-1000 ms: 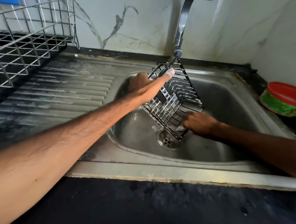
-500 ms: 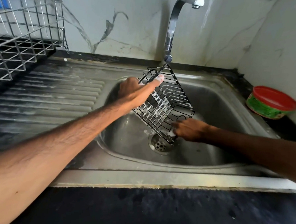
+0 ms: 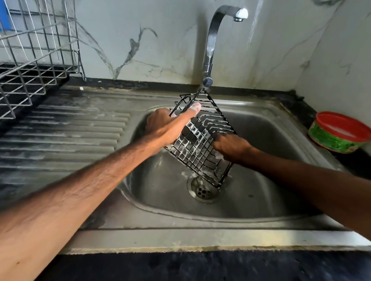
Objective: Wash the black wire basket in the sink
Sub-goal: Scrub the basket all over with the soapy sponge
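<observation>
The black wire basket [image 3: 198, 144] is tilted on one corner inside the steel sink [image 3: 261, 200], above the drain [image 3: 202, 190], with soap foam on its wires. My left hand [image 3: 167, 127] grips its upper left rim, the index finger lying along the wires. My right hand [image 3: 231, 147] presses against the basket's right side with fingers curled; something pale shows under the fingers, too small to identify. The tap [image 3: 213, 43] stands behind the basket, and no water stream is visible.
A ribbed steel draining board [image 3: 62, 134] lies left of the sink. A chrome dish rack [image 3: 32, 52] stands at the back left. A green tub with a red rim [image 3: 340, 132] sits on the dark counter at the right. Marble wall behind.
The head view has tilted so the tap spout shows. My right hand has slid up from the basket's lower corner to its right side. My left hand keeps its grip.
</observation>
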`<action>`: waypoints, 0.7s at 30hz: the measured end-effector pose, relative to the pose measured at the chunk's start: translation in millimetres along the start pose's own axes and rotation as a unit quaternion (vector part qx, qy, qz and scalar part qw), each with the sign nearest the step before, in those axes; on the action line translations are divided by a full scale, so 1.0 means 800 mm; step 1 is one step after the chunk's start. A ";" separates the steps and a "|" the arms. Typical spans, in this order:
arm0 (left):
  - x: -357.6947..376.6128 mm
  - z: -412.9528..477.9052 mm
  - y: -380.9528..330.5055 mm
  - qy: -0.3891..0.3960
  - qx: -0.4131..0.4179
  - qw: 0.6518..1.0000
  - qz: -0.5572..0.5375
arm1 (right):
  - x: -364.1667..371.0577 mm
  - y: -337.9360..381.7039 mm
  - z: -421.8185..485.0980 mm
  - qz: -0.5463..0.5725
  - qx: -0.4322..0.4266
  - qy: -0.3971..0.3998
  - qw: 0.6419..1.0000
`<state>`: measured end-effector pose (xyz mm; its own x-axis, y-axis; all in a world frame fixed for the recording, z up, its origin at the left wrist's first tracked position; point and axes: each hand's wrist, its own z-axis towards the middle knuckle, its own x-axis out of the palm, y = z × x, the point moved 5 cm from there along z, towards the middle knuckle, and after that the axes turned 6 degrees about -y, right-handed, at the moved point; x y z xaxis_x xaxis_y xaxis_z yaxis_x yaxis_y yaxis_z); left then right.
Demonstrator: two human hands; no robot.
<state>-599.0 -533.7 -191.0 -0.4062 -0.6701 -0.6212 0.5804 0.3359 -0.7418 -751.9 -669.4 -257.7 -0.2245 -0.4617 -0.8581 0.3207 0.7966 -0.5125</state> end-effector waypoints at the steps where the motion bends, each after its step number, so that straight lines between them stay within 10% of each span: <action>1: 0.001 0.000 0.000 0.003 0.002 1.000 -0.002 | 0.000 0.011 0.002 -0.008 -0.010 -0.001 1.000; 5: 0.002 -0.001 -0.003 0.002 0.011 1.000 0.000 | 0.016 0.080 0.002 0.008 -0.119 0.024 0.993; 21: 0.011 -0.003 0.010 0.065 -0.038 0.996 -0.051 | 0.017 0.009 0.001 0.004 0.014 0.038 0.999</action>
<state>-599.8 -535.8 -202.8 -0.5516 -0.6134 -0.5652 0.4779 0.3229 -0.8169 -752.2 -670.1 -272.7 -0.2919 -0.4240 -0.8574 0.3484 0.7877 -0.5081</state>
